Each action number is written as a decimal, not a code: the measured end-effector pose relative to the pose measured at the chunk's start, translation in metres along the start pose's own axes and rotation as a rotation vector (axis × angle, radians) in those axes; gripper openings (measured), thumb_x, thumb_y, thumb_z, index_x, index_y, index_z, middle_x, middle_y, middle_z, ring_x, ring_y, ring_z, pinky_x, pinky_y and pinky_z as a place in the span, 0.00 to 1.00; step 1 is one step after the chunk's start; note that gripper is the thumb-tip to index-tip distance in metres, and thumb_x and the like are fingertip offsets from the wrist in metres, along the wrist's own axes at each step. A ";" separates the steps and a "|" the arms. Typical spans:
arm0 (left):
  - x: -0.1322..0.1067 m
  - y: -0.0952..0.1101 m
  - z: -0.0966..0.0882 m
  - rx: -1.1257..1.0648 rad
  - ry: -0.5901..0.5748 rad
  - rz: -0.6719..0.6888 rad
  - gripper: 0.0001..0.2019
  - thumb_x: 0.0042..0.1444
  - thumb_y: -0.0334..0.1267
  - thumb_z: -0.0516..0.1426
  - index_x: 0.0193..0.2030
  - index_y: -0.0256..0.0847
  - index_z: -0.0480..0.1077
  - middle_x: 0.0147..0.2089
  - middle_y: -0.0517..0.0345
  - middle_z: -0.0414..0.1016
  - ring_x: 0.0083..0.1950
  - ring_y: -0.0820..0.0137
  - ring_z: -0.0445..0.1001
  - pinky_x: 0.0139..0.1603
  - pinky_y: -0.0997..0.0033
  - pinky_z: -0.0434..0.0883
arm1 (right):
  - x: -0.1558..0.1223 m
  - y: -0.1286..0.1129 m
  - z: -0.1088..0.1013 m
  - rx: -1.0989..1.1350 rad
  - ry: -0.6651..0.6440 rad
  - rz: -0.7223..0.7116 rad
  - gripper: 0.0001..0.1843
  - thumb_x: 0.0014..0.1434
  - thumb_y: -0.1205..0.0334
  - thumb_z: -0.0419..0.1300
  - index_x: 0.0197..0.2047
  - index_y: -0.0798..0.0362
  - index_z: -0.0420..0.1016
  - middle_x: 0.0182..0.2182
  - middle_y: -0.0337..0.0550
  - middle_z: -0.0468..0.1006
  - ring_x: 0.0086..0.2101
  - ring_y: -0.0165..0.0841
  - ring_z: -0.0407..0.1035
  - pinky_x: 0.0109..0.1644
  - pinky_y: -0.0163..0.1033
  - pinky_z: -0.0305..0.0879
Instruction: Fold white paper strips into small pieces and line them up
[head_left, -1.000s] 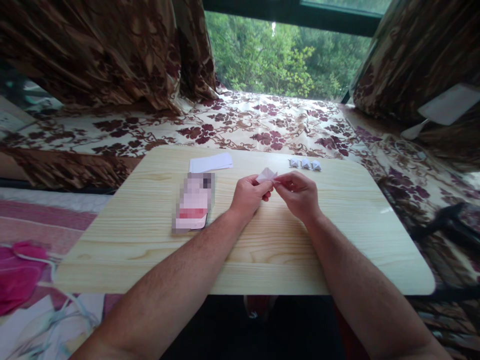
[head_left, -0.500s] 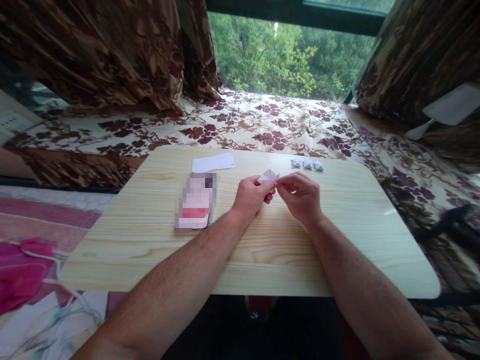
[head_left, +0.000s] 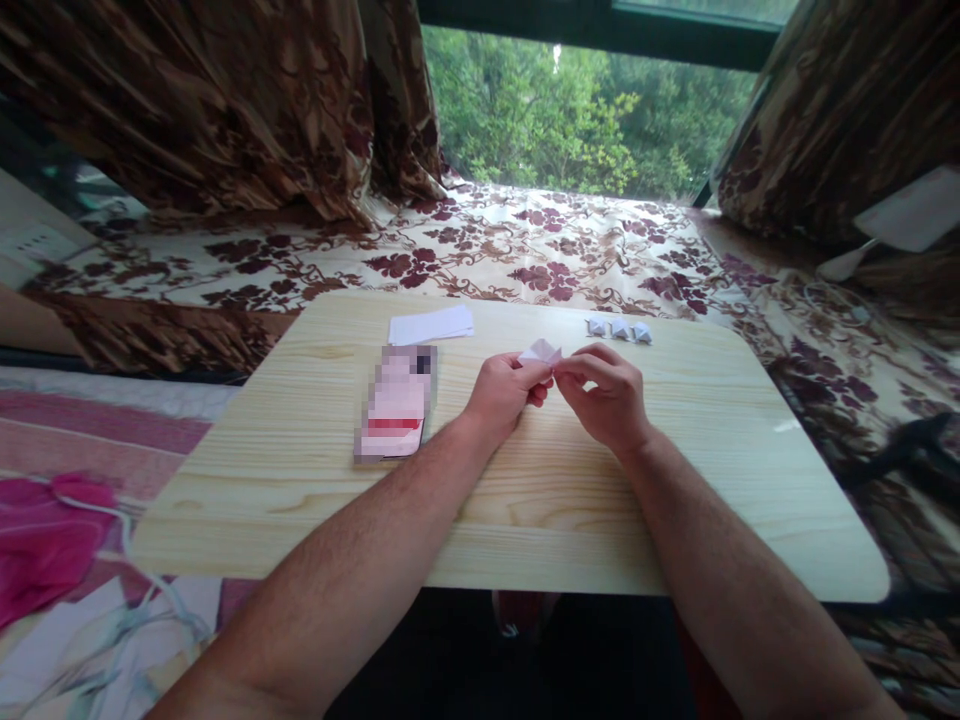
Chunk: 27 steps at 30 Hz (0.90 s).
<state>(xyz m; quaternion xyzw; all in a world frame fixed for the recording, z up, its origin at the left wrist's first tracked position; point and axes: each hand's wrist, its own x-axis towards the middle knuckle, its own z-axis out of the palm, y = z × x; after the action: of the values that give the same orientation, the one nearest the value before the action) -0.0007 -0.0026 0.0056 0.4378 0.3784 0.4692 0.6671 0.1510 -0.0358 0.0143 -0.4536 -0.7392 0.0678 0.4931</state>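
Wooden table (head_left: 300,480) (window (head_left: 570,110) behind) beneath a seemingly folded paper (head_left: 541,351).

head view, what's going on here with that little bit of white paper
A person pinches a small folded paper between the left hand and the right hand, just above a wooden table. Three little folded pieces sit in a row near the far edge. A stack of white sheets lies further left, with a phone flat on the table in front of it.
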 end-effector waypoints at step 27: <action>0.000 0.007 -0.003 -0.135 -0.072 -0.119 0.10 0.43 0.37 0.66 0.24 0.33 0.71 0.21 0.60 0.67 0.19 0.81 0.62 0.18 0.78 0.58 | 0.001 0.001 -0.003 0.010 -0.044 -0.011 0.08 0.61 0.63 0.60 0.37 0.47 0.82 0.34 0.43 0.79 0.30 0.30 0.72 0.29 0.34 0.66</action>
<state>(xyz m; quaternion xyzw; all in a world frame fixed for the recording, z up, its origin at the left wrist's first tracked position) -0.0058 -0.0005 0.0112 0.3851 0.3467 0.4373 0.7350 0.1538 -0.0353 0.0157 -0.4454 -0.7521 0.0789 0.4792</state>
